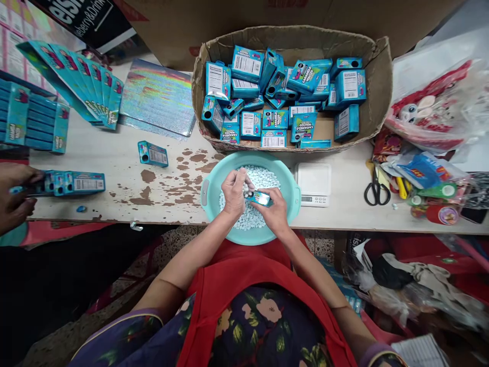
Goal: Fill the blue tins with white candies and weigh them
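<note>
My right hand [276, 208] grips a small blue candy box [261, 198], tilted with its open end toward my other hand. My left hand [234, 189] is closed around several small pale candies, its fingertips at the mouth of the box. Some of those candies show between the fingers and the box. Both hands are above a mint-green plastic basin [213, 191], which holds a wide layer of loose pale blue candies [248, 221]. How full the box is cannot be seen.
Behind the basin stands a cut-down cardboard box [376, 97] with many blue candy boxes. A white scale [314, 178], scissors [377, 191] and bagged items are on the right. To the left lie a single candy box [153, 154], shiny sheets [156, 97] and a co-worker's hand [17, 191] at a box row.
</note>
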The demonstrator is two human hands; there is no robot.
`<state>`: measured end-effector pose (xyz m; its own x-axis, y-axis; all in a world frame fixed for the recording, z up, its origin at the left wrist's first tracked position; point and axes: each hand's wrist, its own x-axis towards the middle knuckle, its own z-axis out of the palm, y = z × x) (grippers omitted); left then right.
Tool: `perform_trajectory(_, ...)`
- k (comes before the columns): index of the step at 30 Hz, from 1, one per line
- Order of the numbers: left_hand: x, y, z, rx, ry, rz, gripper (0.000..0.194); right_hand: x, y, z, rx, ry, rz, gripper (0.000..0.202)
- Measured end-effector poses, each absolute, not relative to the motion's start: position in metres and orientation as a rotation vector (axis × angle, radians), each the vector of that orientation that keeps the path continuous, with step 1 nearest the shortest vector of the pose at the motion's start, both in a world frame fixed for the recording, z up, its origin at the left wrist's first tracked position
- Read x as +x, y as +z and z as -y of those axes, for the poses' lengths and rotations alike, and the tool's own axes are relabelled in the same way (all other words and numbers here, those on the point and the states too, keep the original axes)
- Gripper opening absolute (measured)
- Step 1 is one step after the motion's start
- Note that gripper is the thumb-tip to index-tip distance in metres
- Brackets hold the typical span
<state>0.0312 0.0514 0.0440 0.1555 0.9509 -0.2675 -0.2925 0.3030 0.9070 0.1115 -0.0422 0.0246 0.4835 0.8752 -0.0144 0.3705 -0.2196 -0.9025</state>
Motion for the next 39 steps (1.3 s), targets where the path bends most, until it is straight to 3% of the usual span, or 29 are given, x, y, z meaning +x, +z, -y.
perform_trajectory(30,0.027,0.062,-0.064,0.718,1.080,-1.009,0.045,0.121,0.019,0.046,-1.630,0.762,0.902,0.039)
perform_trajectory(32,0.016,0.052,-0.069,0.837,1.048,-1.054,0.043,0.125,0.018,0.051,-1.595,0.779,0.867,0.040)
perform_trajectory(37,-0.011,0.017,-0.071,1.546,0.569,-1.178,0.022,0.133,0.013,0.053,-1.596,0.779,0.843,0.039)
perform_trajectory(39,-0.015,0.014,-0.063,1.663,0.613,-1.177,0.025,0.134,0.012,0.052,-1.607,0.754,0.855,0.039)
